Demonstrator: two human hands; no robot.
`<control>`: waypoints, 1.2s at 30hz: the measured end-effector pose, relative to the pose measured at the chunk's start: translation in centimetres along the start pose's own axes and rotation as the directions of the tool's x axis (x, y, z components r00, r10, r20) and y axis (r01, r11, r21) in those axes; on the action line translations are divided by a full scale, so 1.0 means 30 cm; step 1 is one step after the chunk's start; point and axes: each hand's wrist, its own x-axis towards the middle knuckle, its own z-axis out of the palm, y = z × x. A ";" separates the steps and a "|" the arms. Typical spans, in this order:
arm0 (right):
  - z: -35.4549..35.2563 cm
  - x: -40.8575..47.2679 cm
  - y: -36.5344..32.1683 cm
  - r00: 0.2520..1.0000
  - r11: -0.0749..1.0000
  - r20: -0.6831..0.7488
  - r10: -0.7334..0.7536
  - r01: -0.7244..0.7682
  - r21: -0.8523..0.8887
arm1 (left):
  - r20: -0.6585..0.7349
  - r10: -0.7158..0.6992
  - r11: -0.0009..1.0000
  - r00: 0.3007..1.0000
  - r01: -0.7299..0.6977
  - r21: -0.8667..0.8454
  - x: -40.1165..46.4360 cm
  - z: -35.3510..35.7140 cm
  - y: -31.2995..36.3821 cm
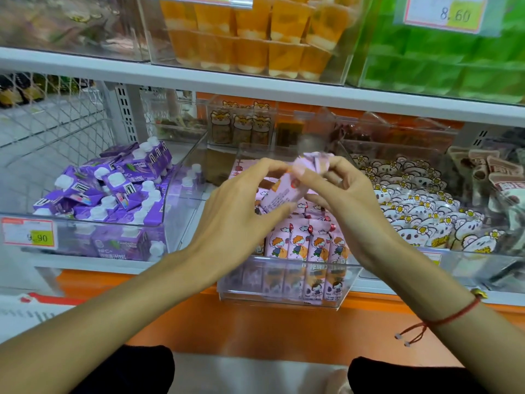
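Both hands meet above the middle clear bin [348, 282] on the lower shelf, sharing a pink packet [279, 194] held tilted in the air just over the rows of like packets standing in that bin. The left hand [241, 206] pinches it between outstretched forefinger and thumb, the other fingers relaxed. The right hand [349, 200] curls thumb and fingers round a crumpled pink bunch at the packet's upper end, which is blurred, so I cannot tell whether it is the same packet. Purple cartons [113, 183] fill the bin to the left, and koala-printed packs [412, 203] fill the one to the right.
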 end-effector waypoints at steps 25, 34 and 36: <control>-0.050 0.001 0.008 0.950 0.965 0.239 -0.199 0.232 -0.118 | 0.165 -0.025 0.948 0.986 0.076 -0.308 0.034 -0.038 -0.054; 0.006 -0.035 -0.002 0.983 0.922 0.062 -0.170 0.181 -0.342 | -0.037 0.004 0.992 0.999 -0.009 -0.127 0.018 -0.034 -0.025; 0.010 -0.032 -0.004 0.989 0.932 0.006 -0.147 0.141 -0.333 | -0.093 0.087 0.996 0.992 -0.084 0.035 0.014 -0.030 -0.014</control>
